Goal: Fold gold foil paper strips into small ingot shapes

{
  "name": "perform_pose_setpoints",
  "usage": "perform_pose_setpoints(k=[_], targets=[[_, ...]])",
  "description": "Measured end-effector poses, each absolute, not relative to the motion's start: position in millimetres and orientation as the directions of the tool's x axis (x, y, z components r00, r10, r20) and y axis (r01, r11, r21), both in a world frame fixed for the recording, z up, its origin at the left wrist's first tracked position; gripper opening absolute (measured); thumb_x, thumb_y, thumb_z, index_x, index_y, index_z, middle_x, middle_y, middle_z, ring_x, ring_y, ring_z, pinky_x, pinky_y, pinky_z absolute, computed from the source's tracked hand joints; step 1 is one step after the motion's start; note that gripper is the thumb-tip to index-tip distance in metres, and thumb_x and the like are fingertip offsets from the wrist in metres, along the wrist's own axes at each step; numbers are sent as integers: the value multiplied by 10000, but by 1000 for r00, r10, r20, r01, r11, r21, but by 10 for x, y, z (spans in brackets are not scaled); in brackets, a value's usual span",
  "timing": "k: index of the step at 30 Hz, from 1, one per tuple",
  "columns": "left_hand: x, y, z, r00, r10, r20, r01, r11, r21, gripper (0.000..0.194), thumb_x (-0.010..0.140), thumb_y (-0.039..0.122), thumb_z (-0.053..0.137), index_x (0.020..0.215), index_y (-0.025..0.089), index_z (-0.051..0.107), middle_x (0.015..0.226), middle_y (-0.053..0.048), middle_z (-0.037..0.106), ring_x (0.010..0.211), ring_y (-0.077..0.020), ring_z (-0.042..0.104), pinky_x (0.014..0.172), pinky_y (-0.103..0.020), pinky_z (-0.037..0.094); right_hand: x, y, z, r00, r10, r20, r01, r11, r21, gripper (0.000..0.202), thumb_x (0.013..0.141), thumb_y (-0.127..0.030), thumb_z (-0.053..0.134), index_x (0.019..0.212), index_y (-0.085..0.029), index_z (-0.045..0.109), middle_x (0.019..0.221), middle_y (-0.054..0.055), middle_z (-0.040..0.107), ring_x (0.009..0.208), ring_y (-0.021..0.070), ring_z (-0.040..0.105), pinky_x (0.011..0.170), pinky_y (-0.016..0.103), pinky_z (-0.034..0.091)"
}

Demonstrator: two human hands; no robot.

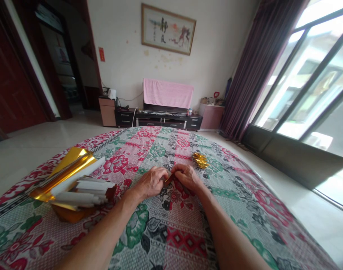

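Note:
Between my two hands, just above the flowered cloth (149, 161), is a small piece of gold foil paper (169, 179). My left hand (153, 182) pinches its left side with curled fingers. From the other side my right hand (187, 177) grips it, thumb and fingers bent close together. Much of the piece is hidden by my fingers, so its exact shape does not show. Beyond my right hand lies a small pile of folded gold foil pieces (200, 160).
To the left on the cloth rest rolled gold foil sheets (75, 165) and a stack of white-backed paper (87, 191). Across the room stands a low black cabinet (160, 120) under a pink cloth (168, 93). A purple curtain (261, 63) hangs by the windows at right.

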State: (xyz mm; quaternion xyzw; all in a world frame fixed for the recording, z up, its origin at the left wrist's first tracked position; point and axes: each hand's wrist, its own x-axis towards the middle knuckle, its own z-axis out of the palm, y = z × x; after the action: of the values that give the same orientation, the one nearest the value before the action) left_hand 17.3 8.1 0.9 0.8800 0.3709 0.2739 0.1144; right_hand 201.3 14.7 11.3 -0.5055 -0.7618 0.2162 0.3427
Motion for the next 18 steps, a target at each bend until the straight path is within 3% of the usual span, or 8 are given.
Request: perform_pose_setpoints(k=[18], targets=[[155, 91, 18, 599, 688, 408, 591, -725, 354, 307, 579, 54, 460, 803, 158, 644, 1048, -68, 636, 948, -211, 556, 894, -332, 436, 1937, 194, 6, -291, 828, 479, 637, 541, -549, 242, 702, -64, 475, 758, -184, 678, 774, 14, 627, 716, 115, 567, 680, 211, 418]])
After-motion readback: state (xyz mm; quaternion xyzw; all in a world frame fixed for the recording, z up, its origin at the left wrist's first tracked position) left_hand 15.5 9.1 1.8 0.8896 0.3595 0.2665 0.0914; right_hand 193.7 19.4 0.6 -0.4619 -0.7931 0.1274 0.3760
